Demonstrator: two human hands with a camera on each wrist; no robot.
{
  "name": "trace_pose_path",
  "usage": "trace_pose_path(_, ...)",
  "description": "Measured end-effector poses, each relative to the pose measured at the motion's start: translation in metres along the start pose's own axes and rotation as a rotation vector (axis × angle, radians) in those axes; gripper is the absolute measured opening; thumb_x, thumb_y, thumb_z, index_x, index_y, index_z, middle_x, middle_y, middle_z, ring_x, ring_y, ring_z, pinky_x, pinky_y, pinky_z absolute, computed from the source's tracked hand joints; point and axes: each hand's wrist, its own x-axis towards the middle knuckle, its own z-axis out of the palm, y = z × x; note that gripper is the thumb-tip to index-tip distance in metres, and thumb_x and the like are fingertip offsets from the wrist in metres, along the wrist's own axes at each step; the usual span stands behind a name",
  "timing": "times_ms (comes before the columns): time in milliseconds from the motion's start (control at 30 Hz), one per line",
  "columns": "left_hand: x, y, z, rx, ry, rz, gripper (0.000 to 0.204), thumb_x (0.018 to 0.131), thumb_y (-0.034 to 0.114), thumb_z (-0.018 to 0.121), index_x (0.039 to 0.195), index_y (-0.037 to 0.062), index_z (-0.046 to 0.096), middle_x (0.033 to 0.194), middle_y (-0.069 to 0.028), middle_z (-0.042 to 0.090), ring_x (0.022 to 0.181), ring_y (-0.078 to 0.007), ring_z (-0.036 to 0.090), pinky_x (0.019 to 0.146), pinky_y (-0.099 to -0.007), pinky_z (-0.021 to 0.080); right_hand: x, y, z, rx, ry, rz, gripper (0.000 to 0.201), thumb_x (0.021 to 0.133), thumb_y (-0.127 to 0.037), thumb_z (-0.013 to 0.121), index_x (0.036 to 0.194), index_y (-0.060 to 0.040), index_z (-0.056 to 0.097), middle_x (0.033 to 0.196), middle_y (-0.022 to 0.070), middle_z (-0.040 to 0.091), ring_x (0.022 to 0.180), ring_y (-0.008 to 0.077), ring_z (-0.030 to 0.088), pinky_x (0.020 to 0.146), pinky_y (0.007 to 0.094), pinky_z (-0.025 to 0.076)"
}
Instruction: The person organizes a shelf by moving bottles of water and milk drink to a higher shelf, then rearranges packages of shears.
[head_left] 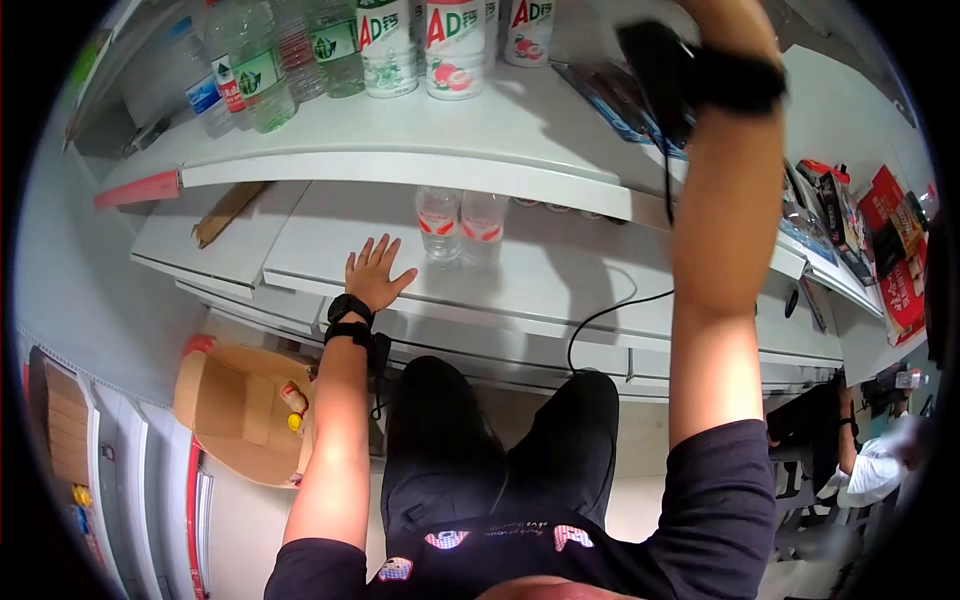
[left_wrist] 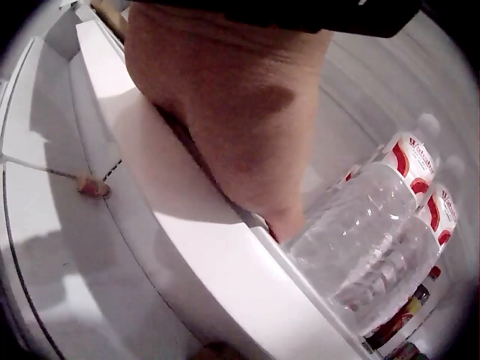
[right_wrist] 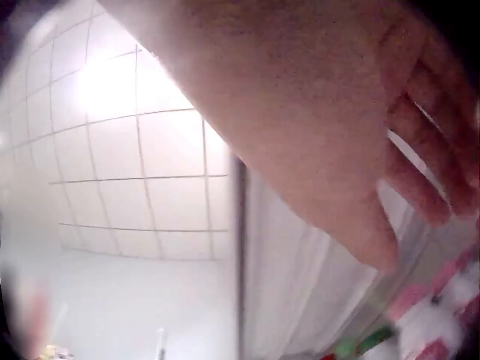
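Observation:
My left hand (head_left: 378,272) lies flat with spread fingers on the front edge of the lower white shelf (head_left: 560,290). Just right of its fingertips stand two clear water bottles with red labels (head_left: 460,225). In the left wrist view the palm (left_wrist: 225,112) presses on the shelf lip (left_wrist: 225,277), and the same bottles (left_wrist: 367,240) are close by. My right forearm (head_left: 725,200) is raised high; the hand is cut off at the top of the head view. The right wrist view shows the right hand (right_wrist: 337,112) with relaxed fingers (right_wrist: 431,157), holding nothing, against ceiling tiles.
The upper shelf (head_left: 480,150) carries several drink bottles (head_left: 400,45) and water bottles (head_left: 255,75). Snack packs (head_left: 880,240) fill the shelves at right. An open cardboard box (head_left: 240,410) sits on the floor at left. Another person (head_left: 865,470) is at lower right.

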Motion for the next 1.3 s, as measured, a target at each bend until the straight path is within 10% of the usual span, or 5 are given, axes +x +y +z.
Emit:
trace_pose_path(133, -0.001, 0.002, -0.002, 0.013, -0.008, -0.005, 0.080, 0.088, 0.071, 0.040, 0.152, 0.0235, 0.030, 0.159, -0.0015, 0.024, 0.147, -0.0250, 0.018, 0.118, -0.0515, 0.013, -0.084, 0.023, 0.007, 0.292, -0.252, -0.447, 0.028, 0.084, -0.026, 0.074, 0.096, -0.0015, 0.068, 0.069, 0.0024, 0.060, 0.057, 0.0084, 0.053, 0.051, 0.0218, 0.042)
trace_pose_path(400, -0.005, -0.002, 0.003, -0.064, 0.074, 0.008, 0.076, 0.088, 0.066, 0.048, 0.149, 0.0217, 0.035, 0.156, -0.0042, 0.030, 0.146, -0.0274, 0.023, 0.117, -0.0548, 0.017, -0.207, 0.059, 0.112, 0.167, -1.335, -0.567, 0.039, 0.087, -0.039, 0.064, 0.109, -0.0065, 0.062, 0.098, 0.0193, 0.066, 0.091, 0.0395, 0.063, 0.080, 0.0460, 0.051)
trace_pose_path(533, -0.007, -0.003, 0.001, -0.083, 0.061, -0.009, 0.078, 0.087, 0.068, 0.046, 0.149, 0.0224, 0.035, 0.157, -0.0025, 0.030, 0.147, -0.0250, 0.021, 0.118, -0.0524, 0.013, -0.156, 0.142, 0.171, 0.217, -0.807, -0.115, 0.038, 0.083, -0.034, 0.072, 0.108, -0.0054, 0.067, 0.093, 0.0155, 0.067, 0.075, 0.0293, 0.061, 0.068, 0.0375, 0.050)
trace_pose_path(700, -0.007, -0.002, -0.004, -0.079, 0.033, -0.022, 0.078, 0.087, 0.068, 0.044, 0.150, 0.0228, 0.034, 0.158, -0.0015, 0.027, 0.147, -0.0235, 0.019, 0.119, -0.0514, 0.013, -0.087, 0.221, 0.210, -0.359, -0.018, -0.441, 0.029, 0.083, -0.025, 0.072, 0.103, -0.0048, 0.069, 0.090, 0.0152, 0.068, 0.076, 0.0302, 0.063, 0.069, 0.0381, 0.051)
trace_pose_path(1300, -0.007, -0.003, 0.002, -0.095, 0.050, -0.021, 0.077, 0.087, 0.067, 0.046, 0.149, 0.0242, 0.035, 0.157, -0.0015, 0.029, 0.147, -0.0236, 0.021, 0.119, -0.0513, 0.012, -0.118, 0.219, 0.248, -0.327, 0.451, -0.543, 0.024, 0.083, -0.019, 0.071, 0.101, -0.0031, 0.070, 0.087, 0.0148, 0.069, 0.075, 0.0311, 0.065, 0.072, 0.0383, 0.052)
